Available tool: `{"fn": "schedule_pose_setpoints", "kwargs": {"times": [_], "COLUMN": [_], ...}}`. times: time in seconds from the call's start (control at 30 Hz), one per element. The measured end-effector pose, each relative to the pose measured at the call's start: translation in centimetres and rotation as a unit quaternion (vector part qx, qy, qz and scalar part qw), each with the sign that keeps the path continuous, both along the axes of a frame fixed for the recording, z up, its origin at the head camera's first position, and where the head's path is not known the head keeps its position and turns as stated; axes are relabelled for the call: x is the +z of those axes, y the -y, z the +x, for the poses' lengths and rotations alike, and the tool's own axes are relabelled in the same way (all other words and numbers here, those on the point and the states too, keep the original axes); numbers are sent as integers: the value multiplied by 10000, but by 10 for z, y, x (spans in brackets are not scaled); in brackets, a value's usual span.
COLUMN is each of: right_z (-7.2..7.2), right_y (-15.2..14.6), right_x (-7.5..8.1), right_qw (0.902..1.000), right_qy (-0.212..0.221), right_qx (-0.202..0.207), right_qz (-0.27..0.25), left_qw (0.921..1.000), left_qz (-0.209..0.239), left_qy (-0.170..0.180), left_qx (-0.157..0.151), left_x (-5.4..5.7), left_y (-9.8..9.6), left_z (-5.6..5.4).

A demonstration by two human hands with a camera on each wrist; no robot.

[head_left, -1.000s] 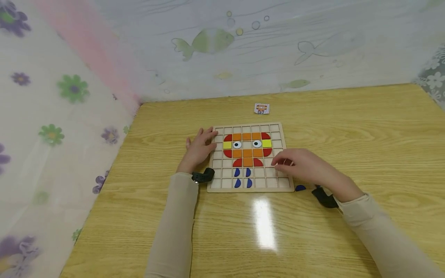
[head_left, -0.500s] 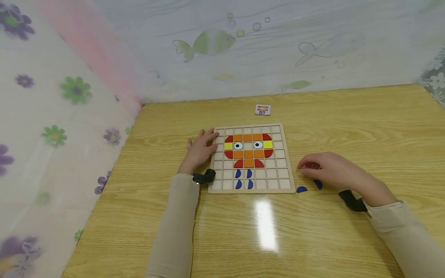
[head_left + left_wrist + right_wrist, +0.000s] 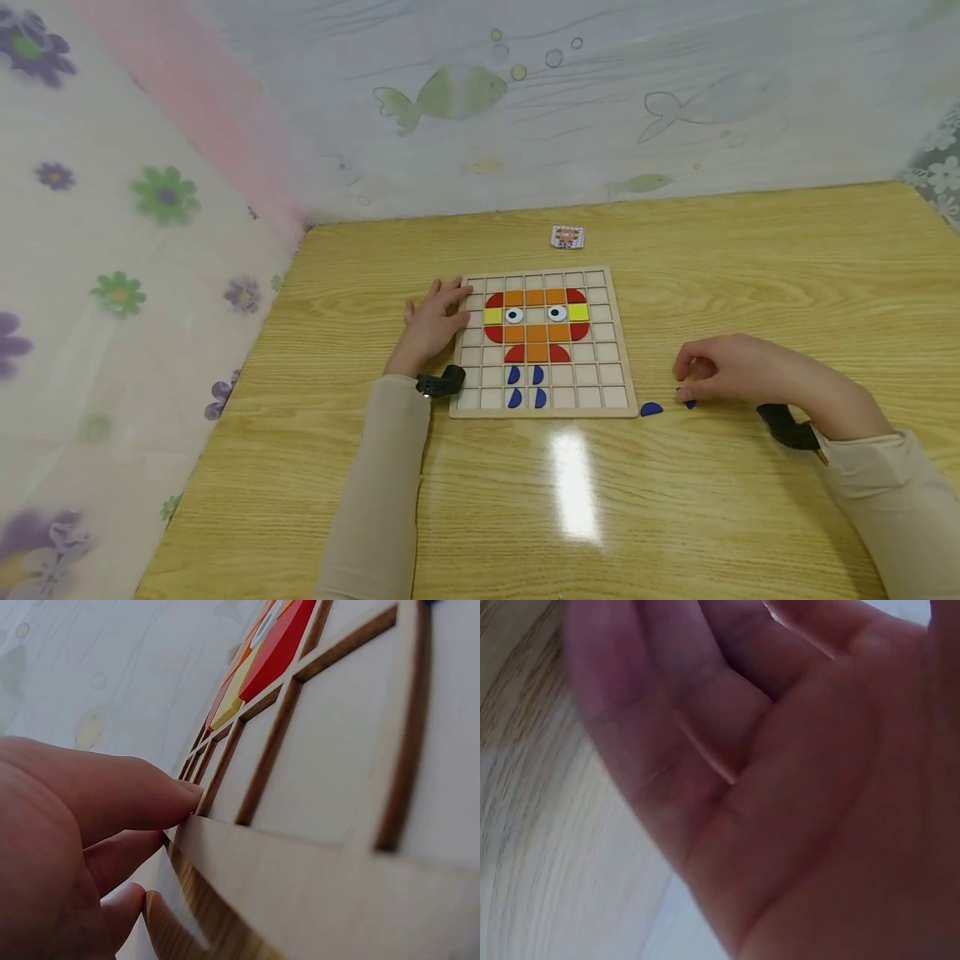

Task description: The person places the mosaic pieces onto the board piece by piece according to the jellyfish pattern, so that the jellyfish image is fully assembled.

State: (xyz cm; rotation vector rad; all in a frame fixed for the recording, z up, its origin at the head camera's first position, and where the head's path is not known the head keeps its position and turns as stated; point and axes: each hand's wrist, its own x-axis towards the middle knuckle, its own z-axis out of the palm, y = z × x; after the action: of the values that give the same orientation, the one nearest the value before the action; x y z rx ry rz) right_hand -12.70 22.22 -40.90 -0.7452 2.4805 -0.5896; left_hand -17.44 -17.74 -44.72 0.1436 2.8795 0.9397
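A square wooden grid board lies on the table. Red, orange and yellow pieces, two eye pieces and several blue half-circle pieces sit in its cells. My left hand rests at the board's left edge with fingers extended; the left wrist view shows a fingertip on the rim. Right of the board, my right hand pinches a loose blue half-circle piece at the tabletop, mostly covered by the thumb. Another blue half-circle piece lies beside the board's corner. The right wrist view shows only palm and fingers.
A small picture card with a similar figure lies behind the board. The wooden table meets a wall painted with fish at the back and a flowered wall at the left.
My right hand has moved right, away from the board, and come down onto the farther loose blue half-circle piece. My left hand has stayed at the board's edge.
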Motion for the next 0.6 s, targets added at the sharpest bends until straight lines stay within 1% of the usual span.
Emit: {"fn": "schedule_pose_setpoints", "kwargs": {"times": [0.1,0.2,0.4,0.6], "right_z": [1,3,9,13], "right_y": [1,3,15,24], "right_x": [0,1,1,0], "right_qw": [9999,9999,9984,9936], "right_qy": [135,34,-496,-1021], "right_qx": [64,74,115,-7], "right_qz": [71,150,255,493], "left_qw": [10000,10000,10000,10000], "left_qz": [16,36,71,75], "left_qy": [-11,-16,-16,-13], "left_qx": [28,33,-41,-56], "left_x": [0,-1,0,1], "left_y": [0,0,1,1], "left_z": [0,0,1,0]}}
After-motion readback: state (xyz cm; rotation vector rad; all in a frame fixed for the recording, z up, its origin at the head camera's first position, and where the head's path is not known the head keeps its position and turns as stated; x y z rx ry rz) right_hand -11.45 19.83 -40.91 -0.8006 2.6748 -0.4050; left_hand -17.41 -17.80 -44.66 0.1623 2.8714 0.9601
